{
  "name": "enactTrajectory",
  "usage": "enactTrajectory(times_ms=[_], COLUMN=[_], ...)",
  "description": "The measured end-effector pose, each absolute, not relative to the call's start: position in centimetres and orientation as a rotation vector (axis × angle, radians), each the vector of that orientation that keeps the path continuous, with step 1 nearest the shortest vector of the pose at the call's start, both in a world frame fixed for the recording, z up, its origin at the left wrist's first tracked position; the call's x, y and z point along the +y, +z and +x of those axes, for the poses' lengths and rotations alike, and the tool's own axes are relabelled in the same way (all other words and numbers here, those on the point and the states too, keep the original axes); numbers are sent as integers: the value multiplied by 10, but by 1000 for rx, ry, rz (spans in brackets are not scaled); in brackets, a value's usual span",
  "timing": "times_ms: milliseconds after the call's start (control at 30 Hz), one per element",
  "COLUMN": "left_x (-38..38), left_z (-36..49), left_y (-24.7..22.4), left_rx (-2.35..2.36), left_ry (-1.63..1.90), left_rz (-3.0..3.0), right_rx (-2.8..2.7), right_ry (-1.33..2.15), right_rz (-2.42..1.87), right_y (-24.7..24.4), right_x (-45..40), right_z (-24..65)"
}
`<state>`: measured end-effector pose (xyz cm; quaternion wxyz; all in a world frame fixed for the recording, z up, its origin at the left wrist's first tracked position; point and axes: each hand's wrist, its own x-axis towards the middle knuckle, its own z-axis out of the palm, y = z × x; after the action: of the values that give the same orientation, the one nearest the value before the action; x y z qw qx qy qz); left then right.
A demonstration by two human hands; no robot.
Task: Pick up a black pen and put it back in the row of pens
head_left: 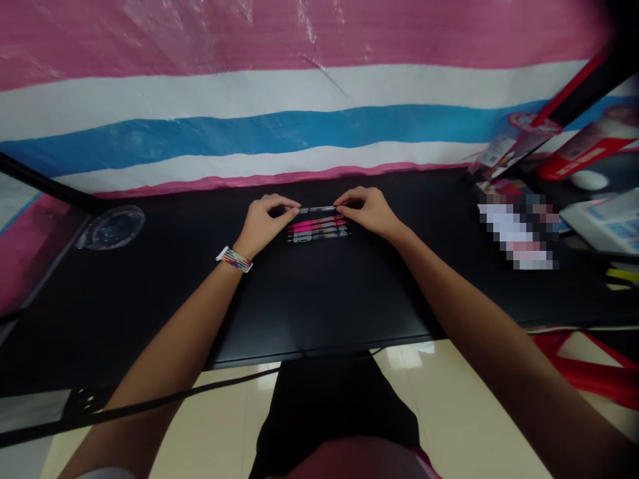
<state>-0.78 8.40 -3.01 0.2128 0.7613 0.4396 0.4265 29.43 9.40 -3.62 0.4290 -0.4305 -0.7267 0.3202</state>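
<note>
Head view: one black table (319, 299) is supporting everything; two hands, left hand (264, 223) and right hand (372, 211), are pinching opposite ends of one grey pen (319, 210); just nearer, apparently four grouped pens (302, 227), two pink, two grey, are already lying side by side, blur making the count uncertain.

Pens (319, 228) on desk (319, 299), below held pen (318, 209)

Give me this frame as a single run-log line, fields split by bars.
left hand: fingers on one end of top pen | right hand: fingers at its other end | below it: row of pens on black table
</note>
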Motion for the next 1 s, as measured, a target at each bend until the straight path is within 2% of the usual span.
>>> enactTrajectory(times_ms=[200,733,1000], left_x=[83,85,86], left_z=[-7,-6,-6], left_y=[-30,-36,-37], left_rx=[1239,1309,1319], left_ry=[1104,1034,1024], left_rz=[2237,2255,2234], right_rx=[-1955,-2006,-2402], right_ry=[636,521,301], right_rz=[-1096,-1096,-739], right_y=[-41,-33,-5], right_x=[98,93,48], right_z=[299,295,262])
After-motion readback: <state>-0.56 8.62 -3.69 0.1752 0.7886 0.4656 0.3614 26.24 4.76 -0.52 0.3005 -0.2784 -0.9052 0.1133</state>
